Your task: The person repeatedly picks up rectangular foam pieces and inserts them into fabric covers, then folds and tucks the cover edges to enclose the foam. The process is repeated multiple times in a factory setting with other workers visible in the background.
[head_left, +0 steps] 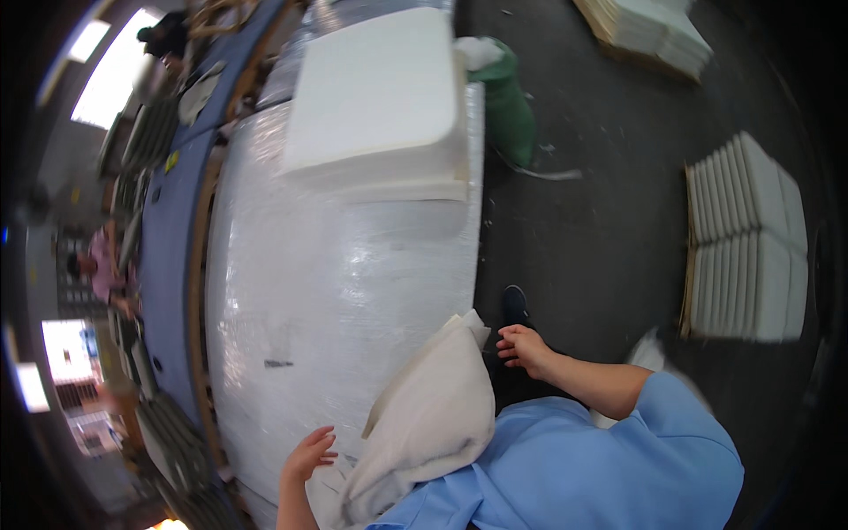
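A folded off-white padded sheet (446,393) lies over the near edge of the plastic-wrapped table (344,300), against my body. My left hand (311,452) hovers just left of the sheet, its fingers apart and nothing in them. To the right of the sheet's upper corner is my right hand (526,347), fingers loosely bent and apart, with no object visible in it. Farther up the table rests a stack of white rounded-corner pads (380,93). A small dark object (278,363) lies on the wrap, too small to name.
A green sack (510,110) with white stuffing stands beside the table's right edge. Bundled white pads (746,243) sit on the dark floor (592,238) at right, with another stack (649,35) farther off. Beyond a blue worktable (172,265) at left is a person (102,265).
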A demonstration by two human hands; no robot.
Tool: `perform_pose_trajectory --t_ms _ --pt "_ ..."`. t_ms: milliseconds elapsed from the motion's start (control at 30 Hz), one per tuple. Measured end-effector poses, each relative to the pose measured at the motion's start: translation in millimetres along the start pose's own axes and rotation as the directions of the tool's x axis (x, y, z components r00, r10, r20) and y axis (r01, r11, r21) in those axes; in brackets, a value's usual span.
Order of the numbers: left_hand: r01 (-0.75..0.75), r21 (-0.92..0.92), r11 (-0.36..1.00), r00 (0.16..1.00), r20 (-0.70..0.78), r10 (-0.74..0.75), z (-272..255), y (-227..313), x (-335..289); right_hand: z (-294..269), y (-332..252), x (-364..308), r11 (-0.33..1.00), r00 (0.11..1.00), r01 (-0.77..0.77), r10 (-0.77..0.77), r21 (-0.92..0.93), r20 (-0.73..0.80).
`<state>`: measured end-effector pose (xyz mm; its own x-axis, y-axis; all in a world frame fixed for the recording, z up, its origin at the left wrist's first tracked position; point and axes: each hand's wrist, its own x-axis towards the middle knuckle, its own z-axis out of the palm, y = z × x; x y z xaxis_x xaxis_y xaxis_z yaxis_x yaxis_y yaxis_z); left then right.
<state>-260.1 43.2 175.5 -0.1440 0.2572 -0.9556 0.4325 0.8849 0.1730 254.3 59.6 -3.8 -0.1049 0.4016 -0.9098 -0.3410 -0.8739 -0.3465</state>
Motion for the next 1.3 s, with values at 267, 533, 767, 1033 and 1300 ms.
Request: perform_pose_trajectory --t_ms 267,533,767,1033,1300 --pt "-0.278 0.528 0.802 0.949 0.282 0.142 130 204 147 23 56 36 0.967 0.993 -0.019 -0.011 0.254 0.117" --pt "-0.338 0.459 0.822 0.941 0.177 0.288 237 202 217 53 64 58 0.954 0.981 0.153 -0.115 0.257 -0.158" --pt "-0.594 0.252 0.764 0.803 0.124 0.583 250 185 220 86 65 65 0.920 0.812 0.282 -0.078 0.273 -0.578" --pt "-0.726 0.347 0.594 0.642 0.033 0.766 268 206 231 93 22 67 0.998 0.803 0.053 -0.021 0.036 -0.595" --pt "-0.600 0.690 0.406 0.553 -0.009 0.833 312 239 235 75 20 107 0.996 0.708 -0.090 0.084 0.029 -0.701"
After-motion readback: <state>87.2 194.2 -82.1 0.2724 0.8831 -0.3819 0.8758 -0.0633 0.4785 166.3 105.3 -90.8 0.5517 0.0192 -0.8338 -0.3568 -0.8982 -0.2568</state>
